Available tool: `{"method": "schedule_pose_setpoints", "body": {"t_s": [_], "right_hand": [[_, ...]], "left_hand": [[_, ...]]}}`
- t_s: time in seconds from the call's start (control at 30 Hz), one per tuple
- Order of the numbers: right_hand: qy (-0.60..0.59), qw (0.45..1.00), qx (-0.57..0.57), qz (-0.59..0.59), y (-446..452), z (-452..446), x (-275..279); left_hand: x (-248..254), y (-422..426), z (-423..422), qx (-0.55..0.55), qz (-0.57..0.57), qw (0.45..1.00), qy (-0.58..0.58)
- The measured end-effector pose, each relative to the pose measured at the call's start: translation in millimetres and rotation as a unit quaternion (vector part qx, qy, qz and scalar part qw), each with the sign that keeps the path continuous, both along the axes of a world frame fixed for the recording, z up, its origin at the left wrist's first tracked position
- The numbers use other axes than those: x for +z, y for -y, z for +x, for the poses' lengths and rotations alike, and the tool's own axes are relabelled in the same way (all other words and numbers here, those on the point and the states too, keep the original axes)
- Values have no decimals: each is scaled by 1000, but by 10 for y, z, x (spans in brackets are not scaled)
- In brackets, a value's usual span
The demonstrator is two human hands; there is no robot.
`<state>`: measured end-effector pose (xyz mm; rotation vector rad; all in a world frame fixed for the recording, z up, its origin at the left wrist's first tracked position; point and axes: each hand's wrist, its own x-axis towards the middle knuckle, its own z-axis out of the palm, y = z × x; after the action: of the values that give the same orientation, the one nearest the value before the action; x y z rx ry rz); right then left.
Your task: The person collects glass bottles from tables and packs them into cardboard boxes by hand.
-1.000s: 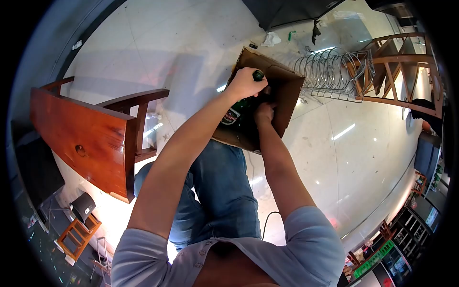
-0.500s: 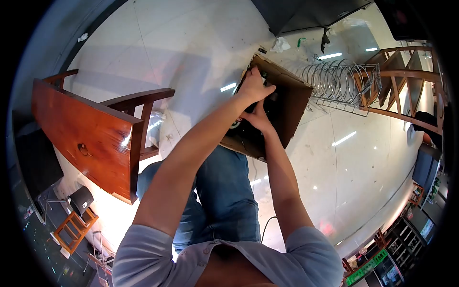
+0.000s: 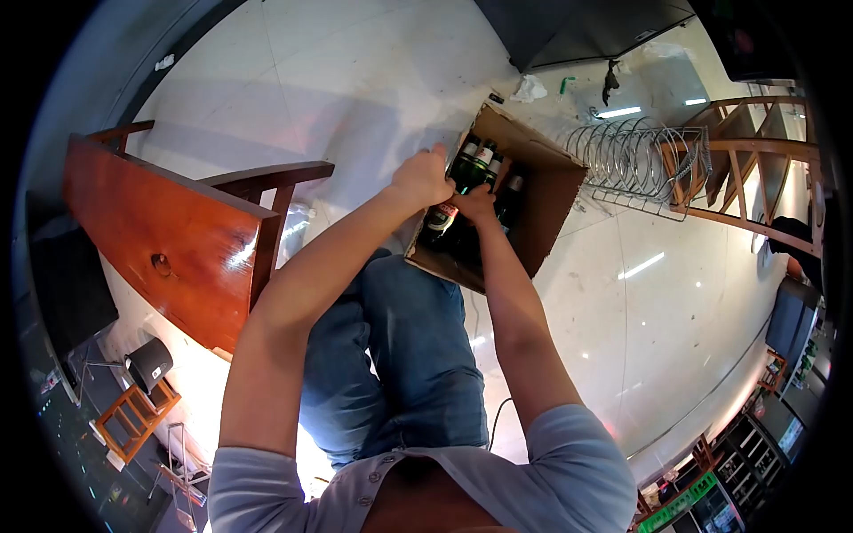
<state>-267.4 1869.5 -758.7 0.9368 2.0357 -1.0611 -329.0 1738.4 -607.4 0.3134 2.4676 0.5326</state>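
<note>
An open cardboard box [image 3: 544, 222] stands on the floor in front of my knees, with several dark green bottles [image 3: 482, 160] inside. My left hand [image 3: 425, 180] is at the box's left edge, its fingers partly bent; whether it grips the edge or a bottle is unclear. Inside the box, my right hand [image 3: 475, 204] reaches over the bottles, its fingers near a bottle with a red and white label [image 3: 440, 218]. The right fingertips are too small and dark to show a firm hold.
A wooden chair [image 3: 169, 240] is at the left. Right of the box lies a coiled wire rack [image 3: 631, 164] beside a wooden shelf frame [image 3: 755, 147]. A black cabinet [image 3: 577, 31], crumpled tissue [image 3: 530, 88] and dark scrap [image 3: 610, 82] are beyond.
My left hand has moved from over the bottles to the box's left edge. My right hand has shifted slightly, and more bottle necks now show in the box.
</note>
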Motion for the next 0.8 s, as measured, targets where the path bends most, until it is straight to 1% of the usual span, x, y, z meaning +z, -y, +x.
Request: {"method": "schedule_pose_setpoints", "body": {"t_s": [0.03,0.07,0.1,0.17,0.2,0.27,0.3,0.37,0.4,0.43,0.47,0.5,0.53,0.57,0.6,0.67,0.73,0.8], "right_hand": [[0,1000,-1,0,-52,6,-154],[11,1000,24,3,-115,6,-349],[22,999,49,7,-130,-5,-351],[20,998,61,21,-162,29,-352],[1,996,84,39,-184,70,-312],[-42,989,119,83,-209,129,89],[-65,983,131,108,-192,194,556],[-234,937,128,224,-243,484,1097],[-326,880,129,322,-315,659,1245],[-411,802,128,414,-396,780,1346],[-411,801,127,417,-428,832,1395],[-404,773,68,485,-463,862,1435],[-395,738,9,548,-505,887,1468],[-262,854,-50,447,-569,913,1463],[-121,931,-107,326,-642,920,1414],[-176,922,9,345,-764,997,1185],[-193,926,5,325,-760,971,1480],[-205,931,9,303,-744,956,1816]], "left_hand": [[-13,13,-2,1,-4,996,85],[-53,18,34,-5,-7,997,82],[-40,14,45,-5,-7,997,81],[-15,-4,73,27,4,987,158],[-21,4,87,24,5,987,160],[-39,36,66,33,26,986,160],[-25,18,68,29,28,986,159],[22,7,87,27,3,988,155],[-110,4,127,2,-12,997,78],[-157,4,126,2,-9,997,76],[-173,8,112,-31,-21,997,71],[-190,6,100,-64,-32,995,66],[-252,22,107,-65,-30,995,65],[-296,49,123,-69,-16,996,48],[-324,69,113,-72,-2,997,28],[-310,93,176,-58,8,998,9],[-58,121,183,-35,18,999,-10],[305,178,196,1,28,997,67]]}}
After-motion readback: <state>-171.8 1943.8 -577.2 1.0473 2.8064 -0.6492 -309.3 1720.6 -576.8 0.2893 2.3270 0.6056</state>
